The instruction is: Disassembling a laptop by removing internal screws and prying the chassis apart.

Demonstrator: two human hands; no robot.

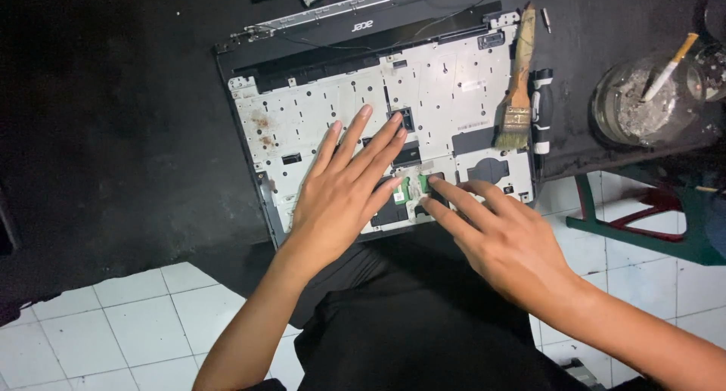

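Seen from above: opened laptop shell (378, 111), inner side up, lying on a dark tabletop (113, 96), its pale metal plate dotted with screw holes and rust-brown stains near the left edge. Left hand (344, 190) laid flat on the plate, fingers spread and straight, gripping nothing, fingertips near a small black cut-out at the middle. Right hand (499, 240) open as well, holding nothing, index and middle fingers stretched out to touch a small green circuit board (413, 187) at the shell's front edge, between the 2 hands. Left index finger just beside that board. Paintbrush (517, 96) with wooden handle and worn bristles lying along the shell's right edge, bristles toward the person. Black-and-white screwdriver (541, 111) just beside the brush, on its right. Glass ashtray (643, 103) with grey ash and 1 cigarette (669, 67) leaning in it, well apart at the right of the tabletop. Detached screen frame (355, 9) behind the shell, thin wires trailing across it. White tiled floor (113, 323) below, green and red stool frame (650, 217) at right. Dark clothing over the lap at the bottom.
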